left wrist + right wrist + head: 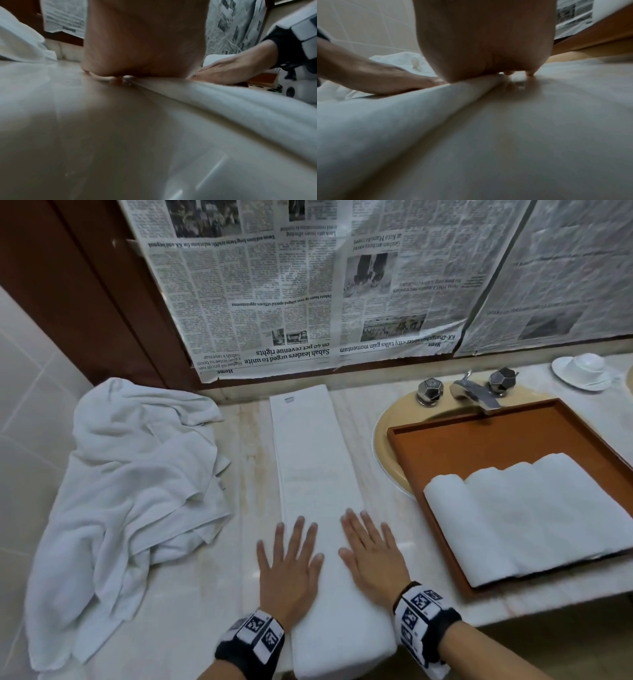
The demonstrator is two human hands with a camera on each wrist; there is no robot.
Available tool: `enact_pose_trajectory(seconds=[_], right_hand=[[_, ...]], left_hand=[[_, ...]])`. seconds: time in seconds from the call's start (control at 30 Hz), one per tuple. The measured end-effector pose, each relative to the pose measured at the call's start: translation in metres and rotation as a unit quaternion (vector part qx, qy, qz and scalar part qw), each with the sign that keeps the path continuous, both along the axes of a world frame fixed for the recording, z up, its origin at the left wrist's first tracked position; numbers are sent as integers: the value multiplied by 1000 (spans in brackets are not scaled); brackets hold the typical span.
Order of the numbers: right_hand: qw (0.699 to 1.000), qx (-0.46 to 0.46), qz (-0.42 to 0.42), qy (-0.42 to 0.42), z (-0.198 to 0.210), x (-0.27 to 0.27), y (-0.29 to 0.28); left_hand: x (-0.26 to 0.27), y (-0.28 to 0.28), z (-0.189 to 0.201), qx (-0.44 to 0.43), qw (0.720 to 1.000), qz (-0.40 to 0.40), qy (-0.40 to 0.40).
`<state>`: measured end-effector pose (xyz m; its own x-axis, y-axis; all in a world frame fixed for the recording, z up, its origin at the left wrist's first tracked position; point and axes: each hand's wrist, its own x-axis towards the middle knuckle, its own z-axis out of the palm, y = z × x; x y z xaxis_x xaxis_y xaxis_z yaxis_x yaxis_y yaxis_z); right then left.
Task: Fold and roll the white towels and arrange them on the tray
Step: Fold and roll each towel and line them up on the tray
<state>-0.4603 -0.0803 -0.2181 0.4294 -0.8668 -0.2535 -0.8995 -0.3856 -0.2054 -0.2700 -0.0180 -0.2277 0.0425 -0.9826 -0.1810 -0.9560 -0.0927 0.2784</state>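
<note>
A long white towel (317,460), folded into a narrow strip, lies lengthwise on the marble counter (191,594) and overhangs its near edge. My left hand (291,563) lies flat, fingers spread, half on the strip's left edge and half on the counter. My right hand (371,553) presses flat on the strip's right edge. The left wrist view shows the left palm (144,40) down beside the towel edge (240,102); the right wrist view shows the right palm (484,40) on the towel (385,119). Several rolled white towels (524,515) lie side by side in the brown tray (479,436).
A heap of loose white towels (137,481) fills the counter's left side. The tray sits over a yellow basin (383,440) with a chrome tap (476,395). A white cup and saucer (585,369) stand at the back right. Newspaper (325,285) covers the wall behind.
</note>
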Motion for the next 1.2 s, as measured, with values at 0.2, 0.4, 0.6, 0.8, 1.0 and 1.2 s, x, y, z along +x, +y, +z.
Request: enact_pose_trajectory(seconds=[0.2, 0.4, 0.6, 0.8, 1.0, 1.2], right_hand=[[999, 24, 20, 21, 4, 15, -47], [999, 43, 26, 13, 8, 36, -108], [998, 60, 9, 23, 8, 53, -164], [1000, 22, -10, -6, 15, 55, -178], [998, -4, 53, -30, 15, 44, -66], [1000, 3, 23, 10, 3, 28, -42]], left_hand=[[9, -31, 2, 24, 998, 41, -34], [20, -84, 3, 57, 995, 77, -22], [33, -144, 10, 69, 994, 88, -8], [41, -161, 16, 70, 994, 82, 12], [26, -73, 10, 33, 999, 27, 14], [42, -45, 10, 56, 992, 110, 9]])
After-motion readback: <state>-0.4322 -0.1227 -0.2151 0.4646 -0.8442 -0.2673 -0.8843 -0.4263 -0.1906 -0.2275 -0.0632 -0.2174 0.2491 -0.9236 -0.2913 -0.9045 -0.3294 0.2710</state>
